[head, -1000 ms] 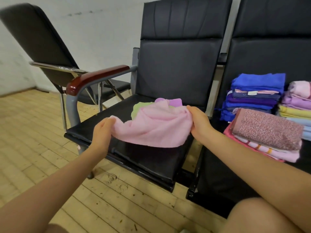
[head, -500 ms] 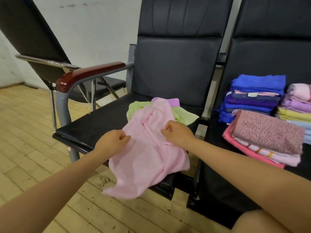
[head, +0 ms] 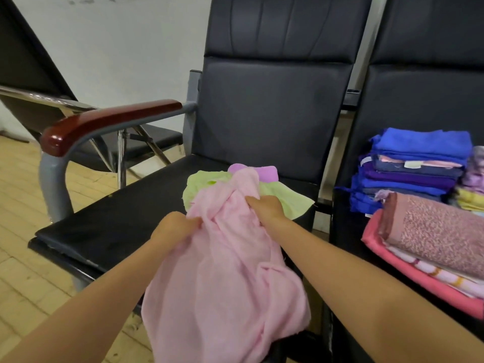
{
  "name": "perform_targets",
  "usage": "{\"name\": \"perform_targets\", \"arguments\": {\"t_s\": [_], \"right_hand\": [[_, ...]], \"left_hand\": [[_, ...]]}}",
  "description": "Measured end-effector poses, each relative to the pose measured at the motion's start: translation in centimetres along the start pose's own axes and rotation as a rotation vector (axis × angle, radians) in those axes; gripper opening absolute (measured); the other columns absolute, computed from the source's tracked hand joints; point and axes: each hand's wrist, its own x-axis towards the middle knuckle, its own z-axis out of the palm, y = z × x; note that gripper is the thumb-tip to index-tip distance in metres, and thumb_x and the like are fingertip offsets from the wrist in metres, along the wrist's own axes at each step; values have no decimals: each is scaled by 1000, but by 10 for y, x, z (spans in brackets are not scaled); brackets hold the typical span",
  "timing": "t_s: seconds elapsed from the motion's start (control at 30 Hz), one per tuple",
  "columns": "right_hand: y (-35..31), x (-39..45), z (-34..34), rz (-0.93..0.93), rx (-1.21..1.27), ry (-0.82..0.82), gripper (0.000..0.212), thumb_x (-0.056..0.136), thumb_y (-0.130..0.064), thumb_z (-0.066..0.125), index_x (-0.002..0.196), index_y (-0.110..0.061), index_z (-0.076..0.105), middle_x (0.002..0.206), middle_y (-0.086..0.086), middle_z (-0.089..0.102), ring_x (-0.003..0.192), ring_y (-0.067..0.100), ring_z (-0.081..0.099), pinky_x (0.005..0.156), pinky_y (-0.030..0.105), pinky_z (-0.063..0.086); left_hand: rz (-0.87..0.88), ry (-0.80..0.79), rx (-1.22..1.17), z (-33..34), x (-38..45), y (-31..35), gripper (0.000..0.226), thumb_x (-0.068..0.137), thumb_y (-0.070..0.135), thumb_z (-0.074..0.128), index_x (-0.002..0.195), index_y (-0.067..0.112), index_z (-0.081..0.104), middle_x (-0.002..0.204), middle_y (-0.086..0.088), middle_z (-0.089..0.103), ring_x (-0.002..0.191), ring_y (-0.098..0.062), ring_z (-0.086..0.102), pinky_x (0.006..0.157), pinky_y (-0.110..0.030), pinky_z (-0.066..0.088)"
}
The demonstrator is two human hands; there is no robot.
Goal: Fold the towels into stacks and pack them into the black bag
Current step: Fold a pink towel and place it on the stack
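Item: pink towel (head: 225,271), which you drew off the chair seat (head: 125,221) toward you; left hand (head: 174,229) and right hand (head: 265,205) each pinched its bunched edge; folding unstarted.

Head-worn view, forward-down, close over chair seat (head: 110,218)

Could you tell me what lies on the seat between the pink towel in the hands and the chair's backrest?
In the head view, a light green towel lies spread there, with a purple towel behind it, nearer the backrest.
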Motion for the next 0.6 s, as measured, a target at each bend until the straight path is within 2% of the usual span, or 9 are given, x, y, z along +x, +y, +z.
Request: {"name": "perform_targets", "arguments": {"t_s": [0.07,0.1,0.17,0.23,0.3,0.37,0.47,0.53,0.6], "right_hand": [[-2,-4,-3,-48,66,33,24,91,-34,54,81,-12,60,76,2,60,68,20,56,60,27,43],[-5,-4,-7,-81,104,86,23,91,-33,53,82,-13,60,77,1,60,70,20,56,59,27,42],[-16,-8,-20,-151,203,230,20,89,-28,51,76,-16,59,73,-3,56,71,21,51,61,29,39],[-28,-11,-36,-193,285,324,23,82,-25,50,69,-9,59,70,-2,51,71,20,44,64,30,36],[-36,-18,-50,-181,303,297,24,82,-20,49,83,-2,64,76,2,55,72,20,47,64,30,38],[-38,-24,-59,-132,335,236,23,83,-19,51,91,-3,65,82,4,56,76,19,50,66,29,38],[-36,-33,-65,-71,372,191,13,82,-20,56,79,-8,60,82,4,52,76,19,47,64,29,35],[-30,-37,-66,-46,295,173,15,81,-20,57,69,-13,53,80,5,51,74,21,47,61,29,34],[-20,-41,-66,-42,102,114,15,85,-26,60,77,-14,55,89,5,56,81,22,51,68,30,39]], "left_hand": [[46,24,-87,-5,0,6,22,84,35,60,84,14,61,86,-6,59,74,-21,57,67,-30,44],[39,97,-277,-11,0,11,18,88,30,58,95,15,62,91,-4,57,77,-19,57,66,-26,46],[79,221,-787,-28,-9,23,29,94,24,54,117,9,60,95,0,57,77,-13,54,64,-22,46],[145,403,-945,-47,-23,33,34,95,22,52,122,3,57,86,6,55,77,-12,51,65,-20,40],[220,508,-904,-57,-38,38,22,93,23,53,112,12,58,82,8,51,79,-11,51,63,-21,37],[233,496,-867,-63,-57,39,5,90,20,52,92,18,56,79,6,51,78,-14,50,63,-22,37],[214,258,-739,-61,-71,19,9,82,17,54,73,14,51,71,-4,47,74,-23,45,65,-30,39],[275,49,-405,-56,-77,0,20,86,27,56,75,10,54,73,-8,50,72,-23,46,65,-33,39],[369,-65,24,-47,-84,-9,38,93,37,55,73,5,60,75,-4,61,70,-21,53,67,-33,43]]}}
